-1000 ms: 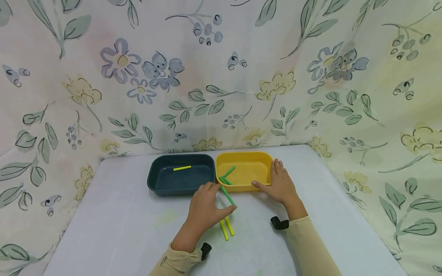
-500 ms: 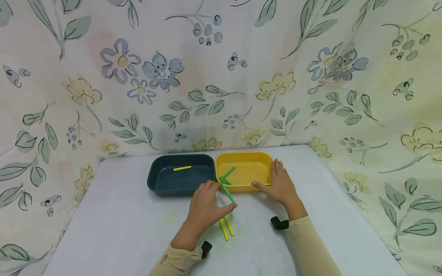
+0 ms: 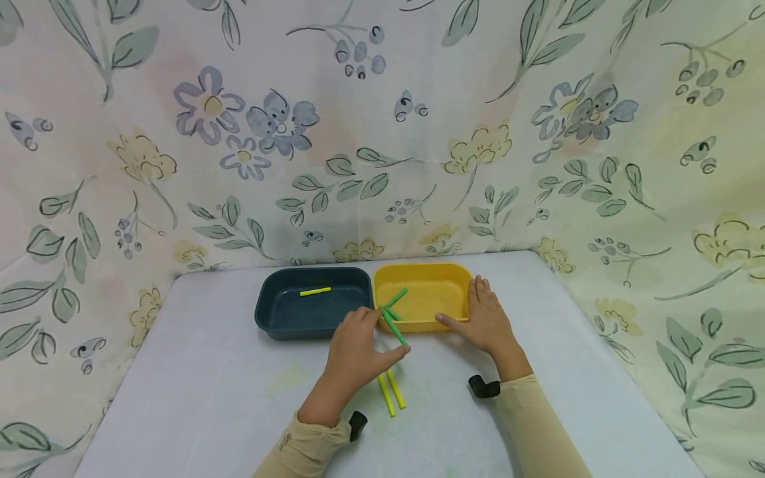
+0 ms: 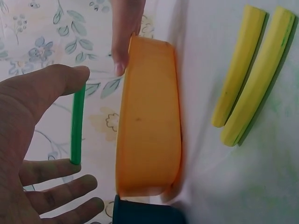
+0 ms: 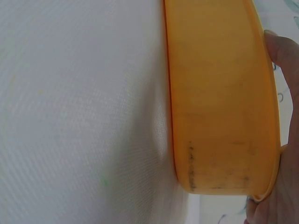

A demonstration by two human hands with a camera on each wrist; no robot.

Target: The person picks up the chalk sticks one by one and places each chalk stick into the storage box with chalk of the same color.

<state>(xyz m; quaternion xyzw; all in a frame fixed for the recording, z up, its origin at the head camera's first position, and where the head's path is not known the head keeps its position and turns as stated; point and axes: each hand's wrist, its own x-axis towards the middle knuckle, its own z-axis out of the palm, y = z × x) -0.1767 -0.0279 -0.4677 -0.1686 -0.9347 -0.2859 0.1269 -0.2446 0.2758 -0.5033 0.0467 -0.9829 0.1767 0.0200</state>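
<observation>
My left hand (image 3: 357, 352) pinches a slim green stick (image 4: 77, 123) between thumb and index finger, its other fingers spread apart. The stick is tilted, its far end over the near left corner of the yellow tray (image 3: 427, 326). Inside that tray lie other green sticks (image 3: 397, 297), partly hidden. My right hand (image 3: 487, 318) rests at the tray's near right corner. Its thumb touches the front rim and its fairly straight fingers lie along the right side. Two yellow sticks (image 3: 391, 393) lie on the table just beyond the left wrist, their upper ends hidden by the hand.
A dark blue-green tray (image 3: 299, 334) stands against the yellow tray's left side, with one yellow stick (image 3: 315, 291) in it. White cloth (image 3: 197, 385) with faint yellow and green smudges covers the table. Behind hangs a floral curtain (image 3: 358, 133).
My left hand has moved slightly up and forward with the green stick, whose far end now reaches over the yellow tray's front rim. The right hand has stayed still.
</observation>
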